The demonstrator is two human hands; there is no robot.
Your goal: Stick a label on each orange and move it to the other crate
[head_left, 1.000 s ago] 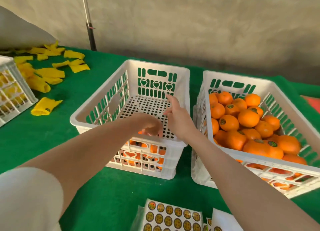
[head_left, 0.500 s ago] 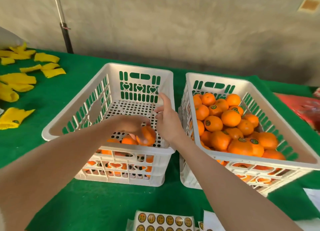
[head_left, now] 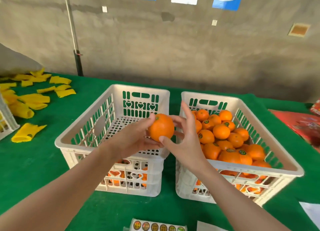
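Head view: the left hand (head_left: 133, 140) cups a round orange fruit (head_left: 161, 126) above the right rim of the near-empty white plastic crate (head_left: 140, 88), steadying it (presumably for labelling). The right hand (head_left: 185, 144), fingers spread, presses its thumb against it.

I see the left hand (head_left: 136, 141) holding 1 orange (head_left: 161, 127) over the left crate (head_left: 84, 114). The right hand (head_left: 187, 144) touches the orange. The right crate (head_left: 242, 166) holds many oranges.
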